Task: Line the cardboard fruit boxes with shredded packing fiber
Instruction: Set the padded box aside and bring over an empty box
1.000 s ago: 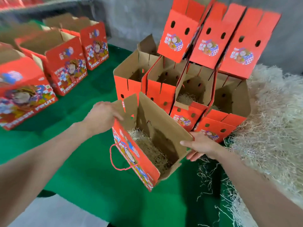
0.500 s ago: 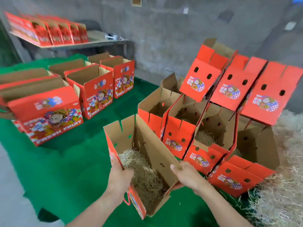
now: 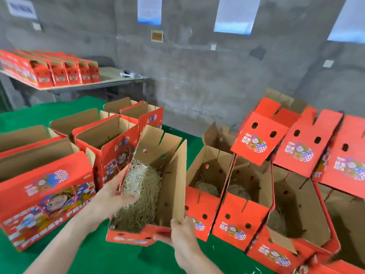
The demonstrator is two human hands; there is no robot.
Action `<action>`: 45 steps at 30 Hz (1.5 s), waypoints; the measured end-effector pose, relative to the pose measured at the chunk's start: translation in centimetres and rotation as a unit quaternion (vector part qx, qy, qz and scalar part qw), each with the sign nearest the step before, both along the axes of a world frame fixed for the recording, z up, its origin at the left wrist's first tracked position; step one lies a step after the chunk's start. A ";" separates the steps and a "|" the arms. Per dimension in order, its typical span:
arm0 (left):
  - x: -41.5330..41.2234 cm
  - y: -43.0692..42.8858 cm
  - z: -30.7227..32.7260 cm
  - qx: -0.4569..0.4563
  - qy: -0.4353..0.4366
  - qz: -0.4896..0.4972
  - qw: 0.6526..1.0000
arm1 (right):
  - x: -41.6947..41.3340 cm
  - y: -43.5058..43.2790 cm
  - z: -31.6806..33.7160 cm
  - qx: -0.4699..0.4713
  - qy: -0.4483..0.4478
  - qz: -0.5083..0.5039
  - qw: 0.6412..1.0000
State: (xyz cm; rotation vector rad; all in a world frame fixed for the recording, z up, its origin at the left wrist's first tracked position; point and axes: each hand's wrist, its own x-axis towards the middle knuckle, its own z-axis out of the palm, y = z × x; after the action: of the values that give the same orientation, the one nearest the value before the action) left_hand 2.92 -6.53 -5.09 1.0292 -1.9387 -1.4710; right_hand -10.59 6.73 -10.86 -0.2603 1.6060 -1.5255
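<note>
The job looked partly done. On the green tabletop (image 3: 122, 258), a cluster of printed red fruit boxes (image 3: 47, 194) stood at the left with their tops open, but their floors were hidden, so whether they were lined could not be told. At the right, a row of open boxes (image 3: 237, 220) leaned with lids raised. Three of them showed only small wads of fiber (image 3: 207, 187) at the bottom, and the far right one was too dark to judge, so these probably needed more.

Between the two groups was the held box (image 3: 173, 175), tilted, its near end toward the person. A thick bed of shredded fiber (image 3: 142, 194) covered its floor, so it looked finished. The left hand (image 3: 110, 194) gripped its left wall, fingers curled over the rim onto the fiber. The right hand (image 3: 181, 234) clasped the near right corner, thumb inside the wall.

Behind, a back table (image 3: 110, 74) carried closed boxes (image 3: 59, 74) and a small white object (image 3: 130, 75) too blurred to name. The neighbouring boxes stood just beside the held one on both sides, leaving little room to set it down.
</note>
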 end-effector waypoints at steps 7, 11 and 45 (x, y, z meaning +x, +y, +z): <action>-2.6 -10.2 -5.1 -0.067 -0.057 0.128 0.988 | -4.2 -13.2 2.0 0.040 0.057 -0.037 0.997; -9.0 -16.4 -6.3 -0.066 -0.006 0.170 0.983 | -8.0 -18.4 3.0 0.062 0.091 -0.048 0.993; -34.5 -31.9 -10.1 -0.186 -0.073 -0.290 0.936 | -27.2 -37.4 -2.9 0.410 0.638 0.209 0.617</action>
State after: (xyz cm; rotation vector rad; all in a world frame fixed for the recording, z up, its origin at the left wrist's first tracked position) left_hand -31.61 -38.47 -15.22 0.4166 -2.6515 -1.2361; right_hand -37.81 -30.66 -13.73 -1.2678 2.8039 0.1384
